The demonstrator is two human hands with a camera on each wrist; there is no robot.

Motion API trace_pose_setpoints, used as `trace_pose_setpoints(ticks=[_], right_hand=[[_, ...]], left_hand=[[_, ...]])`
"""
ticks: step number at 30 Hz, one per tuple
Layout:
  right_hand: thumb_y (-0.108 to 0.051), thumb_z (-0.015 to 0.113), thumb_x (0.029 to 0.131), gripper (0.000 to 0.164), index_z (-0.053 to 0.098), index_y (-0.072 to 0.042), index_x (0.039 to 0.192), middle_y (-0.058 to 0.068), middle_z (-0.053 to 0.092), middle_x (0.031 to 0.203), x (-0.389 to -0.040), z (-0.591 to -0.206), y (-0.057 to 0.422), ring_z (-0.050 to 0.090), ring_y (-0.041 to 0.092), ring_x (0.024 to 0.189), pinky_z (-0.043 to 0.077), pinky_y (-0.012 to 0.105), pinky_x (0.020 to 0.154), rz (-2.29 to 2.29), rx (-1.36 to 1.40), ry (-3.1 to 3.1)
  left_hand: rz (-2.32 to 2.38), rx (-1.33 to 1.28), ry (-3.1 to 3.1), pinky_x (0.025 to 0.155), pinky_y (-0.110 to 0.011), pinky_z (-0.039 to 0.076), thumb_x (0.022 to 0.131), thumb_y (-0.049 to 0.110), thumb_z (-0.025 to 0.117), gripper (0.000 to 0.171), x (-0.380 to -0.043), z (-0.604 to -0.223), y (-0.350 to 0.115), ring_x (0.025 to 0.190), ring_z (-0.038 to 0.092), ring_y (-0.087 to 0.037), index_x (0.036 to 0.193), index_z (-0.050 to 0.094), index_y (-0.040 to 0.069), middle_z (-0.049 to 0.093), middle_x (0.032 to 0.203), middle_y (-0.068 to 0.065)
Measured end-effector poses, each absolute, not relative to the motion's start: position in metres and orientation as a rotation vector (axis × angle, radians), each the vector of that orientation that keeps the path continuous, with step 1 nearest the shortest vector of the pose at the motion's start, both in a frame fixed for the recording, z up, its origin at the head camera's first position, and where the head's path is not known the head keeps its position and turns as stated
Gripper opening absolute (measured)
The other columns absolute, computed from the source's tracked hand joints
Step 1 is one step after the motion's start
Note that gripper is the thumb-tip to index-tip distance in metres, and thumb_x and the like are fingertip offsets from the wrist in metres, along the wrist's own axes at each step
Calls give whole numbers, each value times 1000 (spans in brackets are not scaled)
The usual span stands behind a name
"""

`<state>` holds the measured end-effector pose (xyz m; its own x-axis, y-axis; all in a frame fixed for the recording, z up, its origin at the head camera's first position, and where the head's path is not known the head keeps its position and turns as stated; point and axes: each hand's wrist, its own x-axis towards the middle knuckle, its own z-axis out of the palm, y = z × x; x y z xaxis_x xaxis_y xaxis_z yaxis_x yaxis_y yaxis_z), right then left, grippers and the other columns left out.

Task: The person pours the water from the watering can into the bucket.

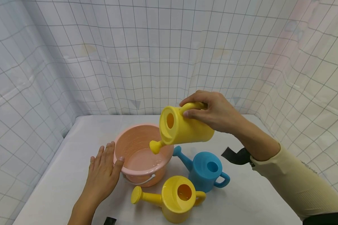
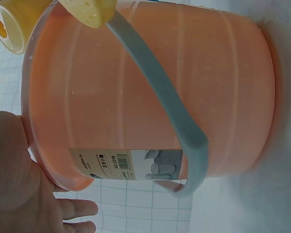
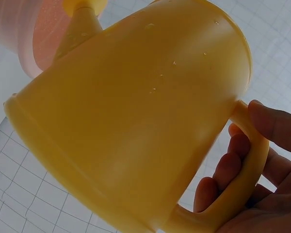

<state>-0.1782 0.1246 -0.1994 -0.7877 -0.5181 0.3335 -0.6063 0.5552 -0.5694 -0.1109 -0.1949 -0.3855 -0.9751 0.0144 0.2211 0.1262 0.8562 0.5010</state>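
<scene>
My right hand (image 1: 214, 109) grips the handle of a yellow watering can (image 1: 190, 128), fingers curled through the loop in the right wrist view. The can is tipped on its side, its spout pointing down over the mouth of a pink bucket (image 1: 142, 172). Droplets dot the can's wall (image 3: 136, 111). With fingers straight, my left hand (image 1: 102, 175) rests against the bucket's left rim; the left wrist view shows palm and thumb at that rim. Some water lies in the bucket's bottom. A grey-white carrying handle (image 2: 160, 87) hangs down the bucket's side, near a printed label (image 2: 126, 164).
In front of the bucket stands a second yellow watering can (image 1: 177, 200), upright, its spout toward the left hand. A blue watering can (image 1: 207, 172) stands right of the bucket. White gridded curtains (image 1: 157, 56) enclose the white table (image 1: 250, 200) at the back and sides.
</scene>
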Motion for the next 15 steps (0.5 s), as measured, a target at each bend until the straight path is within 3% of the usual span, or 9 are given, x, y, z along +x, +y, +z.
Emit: trace_pose_setpoints(ticks=[15], right_hand=[[-20, 67, 88, 24, 67, -14, 111, 1, 65, 107, -179, -200, 125, 57, 17, 91, 51, 33, 79, 1048, 967, -2664]], left_hand=[[-785, -115, -2824, 111, -66, -2, 101, 46, 29, 66, -112, -386, -196, 146, 4, -41, 153, 4, 13, 16, 157, -22]])
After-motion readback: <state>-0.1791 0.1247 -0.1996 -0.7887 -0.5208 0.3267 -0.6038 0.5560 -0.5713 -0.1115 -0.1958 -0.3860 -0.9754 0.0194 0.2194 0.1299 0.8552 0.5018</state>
